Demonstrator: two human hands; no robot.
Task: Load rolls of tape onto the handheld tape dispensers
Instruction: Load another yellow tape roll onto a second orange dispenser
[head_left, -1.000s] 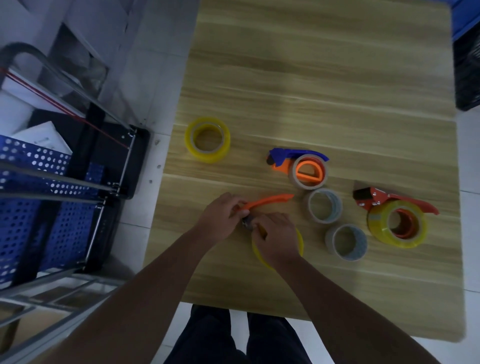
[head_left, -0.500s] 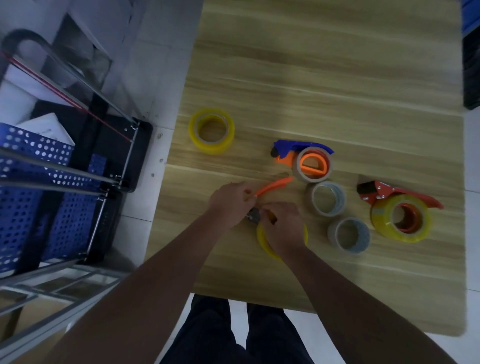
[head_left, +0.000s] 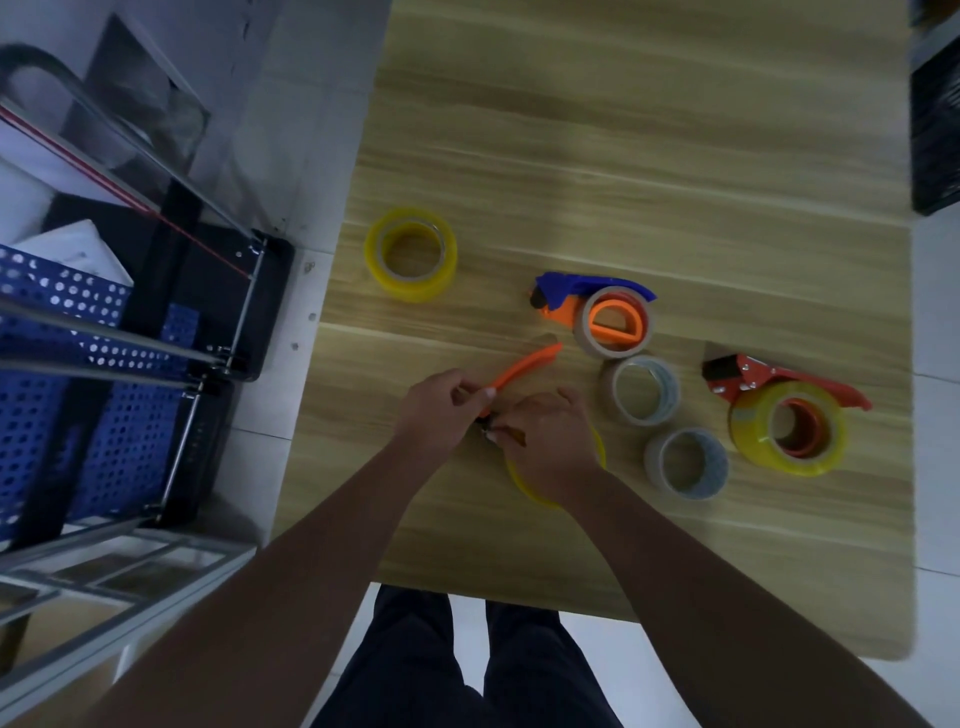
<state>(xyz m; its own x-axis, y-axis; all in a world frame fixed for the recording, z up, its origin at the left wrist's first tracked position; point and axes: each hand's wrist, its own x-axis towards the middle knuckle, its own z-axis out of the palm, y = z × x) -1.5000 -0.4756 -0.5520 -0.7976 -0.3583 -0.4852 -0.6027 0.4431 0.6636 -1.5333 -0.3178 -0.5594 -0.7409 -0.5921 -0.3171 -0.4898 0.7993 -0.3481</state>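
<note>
On the wooden table (head_left: 623, 156), my left hand (head_left: 439, 410) grips the near end of an orange tape dispenser (head_left: 524, 366), whose handle points up and to the right. My right hand (head_left: 550, 441) covers a yellow tape roll (head_left: 597, 452) mounted on that dispenser and pinches at its metal front; only the roll's edge shows. A blue and orange dispenser (head_left: 587, 296) holds a pale roll. A red dispenser (head_left: 769, 379) carries a yellow roll (head_left: 789, 428). A loose yellow roll (head_left: 410, 254) lies at the left. Two clear rolls (head_left: 641, 389) (head_left: 685, 462) lie between.
A blue perforated metal cart (head_left: 78, 364) with steel rails stands left of the table over a tiled floor. A dark crate (head_left: 935, 119) sits at the far right edge. My legs show below the table's near edge.
The orange handle has swung from lying nearly level to pointing up and right. Both hands stay closed around the dispenser's front, and the view has shifted slightly.
</note>
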